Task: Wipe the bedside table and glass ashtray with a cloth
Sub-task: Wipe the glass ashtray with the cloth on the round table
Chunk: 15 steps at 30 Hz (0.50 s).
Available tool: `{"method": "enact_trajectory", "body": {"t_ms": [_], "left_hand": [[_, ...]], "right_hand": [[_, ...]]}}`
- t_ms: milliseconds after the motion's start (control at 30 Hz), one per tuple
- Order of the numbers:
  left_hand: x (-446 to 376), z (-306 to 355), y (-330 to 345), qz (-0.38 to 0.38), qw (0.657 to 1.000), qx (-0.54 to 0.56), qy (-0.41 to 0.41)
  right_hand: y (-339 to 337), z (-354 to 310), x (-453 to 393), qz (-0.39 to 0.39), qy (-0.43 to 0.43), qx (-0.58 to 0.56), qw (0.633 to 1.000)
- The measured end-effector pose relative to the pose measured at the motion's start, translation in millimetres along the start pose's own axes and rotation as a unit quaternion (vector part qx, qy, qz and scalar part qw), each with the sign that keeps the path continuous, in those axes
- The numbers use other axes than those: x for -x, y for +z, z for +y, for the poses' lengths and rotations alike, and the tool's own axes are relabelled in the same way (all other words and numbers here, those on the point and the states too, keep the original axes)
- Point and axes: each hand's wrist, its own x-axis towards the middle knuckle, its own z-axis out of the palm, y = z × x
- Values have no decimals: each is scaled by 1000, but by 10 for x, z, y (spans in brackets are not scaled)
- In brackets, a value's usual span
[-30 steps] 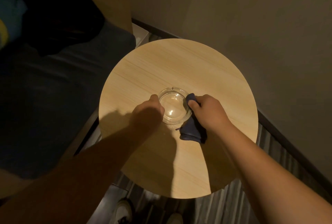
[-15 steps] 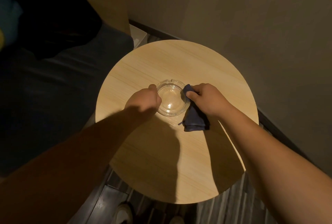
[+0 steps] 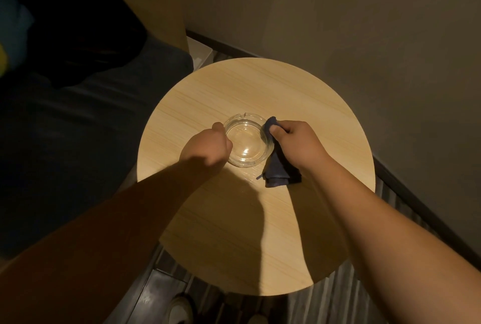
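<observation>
Both forearms are bare from the frame edge down to the wrists, with no sleeve, watch, band or ring showing on them. The left hand (image 3: 207, 148) and right hand (image 3: 296, 143) wear no gloves. Fine hairs catch the light along the left forearm. Below the near edge of the bench (image 3: 299, 258), two light-coloured shoes (image 3: 179, 309) show on the floor, their details too dim to make out.

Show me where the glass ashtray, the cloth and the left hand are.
glass ashtray (image 3: 246, 141): head view, its clear bottom.
cloth (image 3: 277, 171): head view, the hanging folded part.
left hand (image 3: 207, 148): head view, its back.
</observation>
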Motion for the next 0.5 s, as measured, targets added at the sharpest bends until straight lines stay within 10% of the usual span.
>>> {"method": "enact_trajectory", "body": {"t_ms": [267, 500], "left_hand": [[-58, -50, 79, 12, 1000, -2, -7], [-114, -124, 72, 27, 994, -70, 84]], "right_hand": [[-7, 46, -7, 12, 111, -250, 962], [5, -76, -90, -3, -96, 133, 986]]}}
